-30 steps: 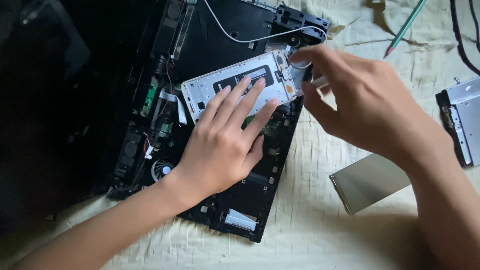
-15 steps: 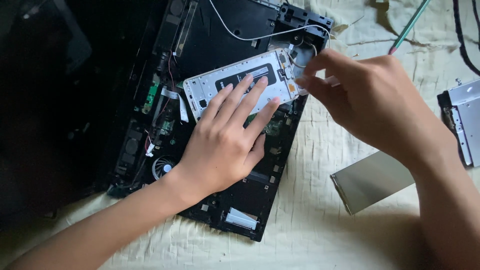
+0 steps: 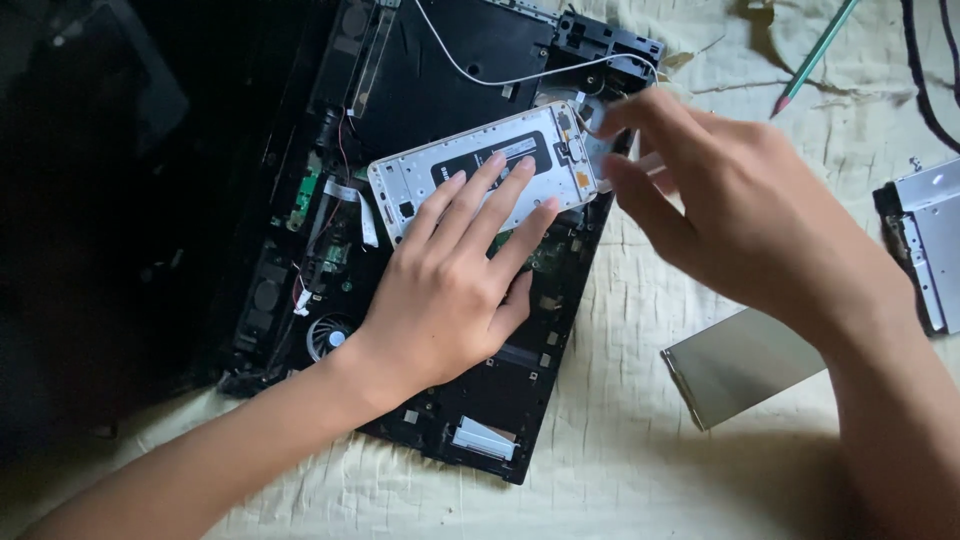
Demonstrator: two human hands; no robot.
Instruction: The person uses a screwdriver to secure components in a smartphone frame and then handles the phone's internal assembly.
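A white phone frame point(image 3: 455, 165) with its back cover off lies face down on an opened black laptop base point(image 3: 440, 90). My left hand point(image 3: 450, 285) rests flat across the frame, fingers spread and pressing it down. At the frame's right end, my right hand point(image 3: 720, 210) hovers with thumb and forefinger pinched close together. Whether they grip a small part there is too blurred to tell. A thin white cable point(image 3: 520, 75) curves over the laptop base just above the phone frame.
A flat silver metal plate point(image 3: 740, 365) lies on the cream quilted cloth point(image 3: 620, 440) to the right. A silver drive unit point(image 3: 930, 240) sits at the right edge. A green pencil point(image 3: 812, 58) and a black cable point(image 3: 925, 75) lie top right. A small fan point(image 3: 330, 335) shows in the laptop base.
My right hand has shifted slightly at the phone frame's right end, the fingers drawing closer together. My left hand has stayed flat on the frame.
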